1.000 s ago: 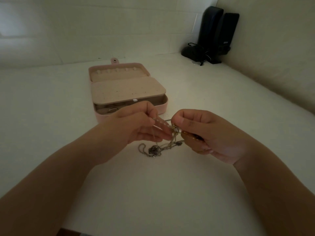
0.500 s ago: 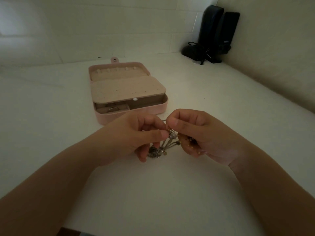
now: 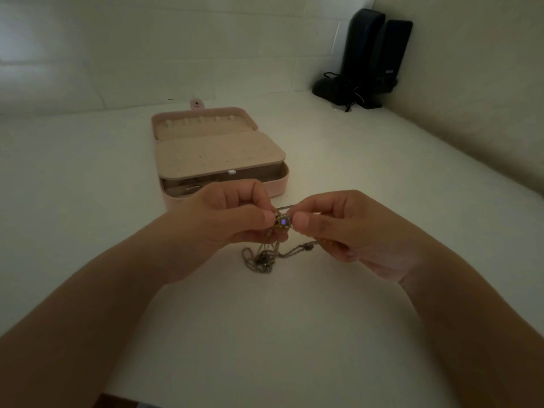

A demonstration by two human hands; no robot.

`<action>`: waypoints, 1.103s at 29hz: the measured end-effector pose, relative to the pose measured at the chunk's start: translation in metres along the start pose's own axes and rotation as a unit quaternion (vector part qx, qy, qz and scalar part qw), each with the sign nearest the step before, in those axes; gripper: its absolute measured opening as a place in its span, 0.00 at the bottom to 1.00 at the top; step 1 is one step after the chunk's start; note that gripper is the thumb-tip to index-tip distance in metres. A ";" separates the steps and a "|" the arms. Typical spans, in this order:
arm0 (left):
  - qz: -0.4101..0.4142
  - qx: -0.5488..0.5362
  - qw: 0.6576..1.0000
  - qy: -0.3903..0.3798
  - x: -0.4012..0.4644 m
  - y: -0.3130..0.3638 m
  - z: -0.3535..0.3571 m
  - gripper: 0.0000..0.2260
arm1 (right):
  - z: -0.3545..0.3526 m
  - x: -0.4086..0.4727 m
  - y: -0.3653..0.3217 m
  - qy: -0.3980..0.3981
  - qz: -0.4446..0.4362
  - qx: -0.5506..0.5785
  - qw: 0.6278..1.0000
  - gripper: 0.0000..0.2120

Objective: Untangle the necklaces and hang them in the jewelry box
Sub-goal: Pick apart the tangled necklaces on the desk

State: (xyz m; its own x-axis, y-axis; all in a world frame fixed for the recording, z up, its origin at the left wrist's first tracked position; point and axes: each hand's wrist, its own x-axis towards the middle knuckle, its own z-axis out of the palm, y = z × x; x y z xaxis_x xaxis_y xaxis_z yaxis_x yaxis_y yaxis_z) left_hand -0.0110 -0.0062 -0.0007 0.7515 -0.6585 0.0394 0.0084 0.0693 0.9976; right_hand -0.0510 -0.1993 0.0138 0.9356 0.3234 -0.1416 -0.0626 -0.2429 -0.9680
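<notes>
Head view: Over a white table [image 3: 294, 334], a person works at a knot of necklaces [image 3: 266, 254], a pink box [image 3: 219, 154] lying open beyond the hands. The left hand [image 3: 223, 217] and right hand [image 3: 347, 228] meet at chest height, and the fingers [image 3: 300, 221] of each are curled and pressed in from either side on a small round pendant [image 3: 283, 222] with a violet glint at its centre. The pendant sits squarely between the two thumbs, about equally near to both hands. A short run of chain stretches taut behind it, roughly level from left to right, while the rest hangs straight down below the left hand into a loose loop and clump touching the table. One strand swings off to the right, under the right palm. The chains look thin, silvery and dull in the dim light; how many there are I cannot tell. The box stands just past the left knuckles, its row of pegs in the raised lid bare, so hanging looks some way off. Two dark speakers [image 3: 374, 54] stand in the far corner.
</notes>
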 end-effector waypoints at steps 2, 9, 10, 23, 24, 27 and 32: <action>-0.009 -0.004 1.000 -0.001 0.000 0.001 0.001 0.04 | 0.000 0.000 0.002 -0.016 0.005 -0.008 1.000 0.07; -0.067 0.021 0.997 -0.012 -0.002 0.003 0.000 0.08 | 0.001 0.001 0.000 0.010 -0.026 0.034 0.999 0.05; -0.077 0.031 0.996 -0.024 -0.002 0.003 0.001 0.07 | 0.002 0.001 0.000 0.009 -0.031 0.036 0.999 0.05; -0.075 0.097 0.992 -0.026 -0.004 0.011 0.012 0.11 | 0.008 0.004 0.002 0.038 -0.064 0.008 0.997 0.07; -0.078 0.093 0.992 -0.019 -0.004 0.011 0.011 0.11 | 0.008 0.005 0.002 0.036 -0.064 0.008 0.997 0.07; -0.078 0.104 0.991 0.025 -0.002 0.009 0.007 0.07 | 0.007 0.005 0.003 0.020 -0.060 0.004 0.998 0.07; -0.058 0.080 0.992 0.084 0.000 0.007 0.006 0.03 | 0.005 0.005 0.003 0.036 -0.047 -0.033 0.998 0.11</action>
State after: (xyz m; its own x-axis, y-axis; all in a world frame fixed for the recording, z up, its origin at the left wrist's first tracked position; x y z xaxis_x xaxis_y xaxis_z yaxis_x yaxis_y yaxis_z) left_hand -0.0146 -0.0100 0.0064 0.8514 -0.5194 -0.0738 0.0075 -0.1286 0.9917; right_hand -0.0487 -0.1936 0.0091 0.9591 0.2810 -0.0335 0.0473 -0.2758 -0.9600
